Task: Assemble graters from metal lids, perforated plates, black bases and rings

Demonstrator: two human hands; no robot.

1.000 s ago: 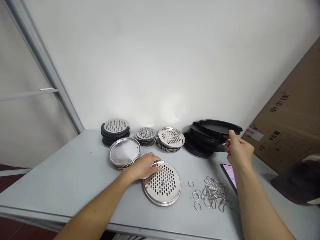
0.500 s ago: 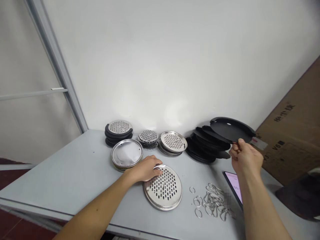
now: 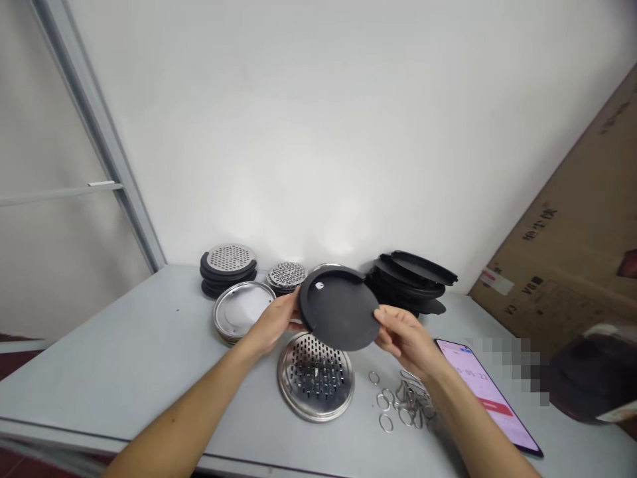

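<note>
Between both hands I hold a round black tray (image 3: 341, 312) with a partial raised rim and a small hole, tilted above the table. My left hand (image 3: 276, 320) is closed on its left edge, partly hidden behind it. At its right edge, my right hand (image 3: 404, 335) pinches the tray between thumb and fingers. Just below lies a round slotted metal grater plate (image 3: 316, 388), whose far edge the tray covers. Loose metal rings (image 3: 408, 401) lie in a heap near my right forearm, with several single ones beside it.
Along the wall stand black trays topped by a perforated disc (image 3: 229, 259), small grater discs (image 3: 286, 273) and a leaning black tray stack (image 3: 408, 279). Shiny metal lids (image 3: 243, 309) are piled left of my left hand. A phone (image 3: 490, 398) and cardboard box (image 3: 562, 265) are at right.
My right hand has brought the black tray from the stack at the right to the middle. My left hand has left the grater plate and taken the tray's left edge.
</note>
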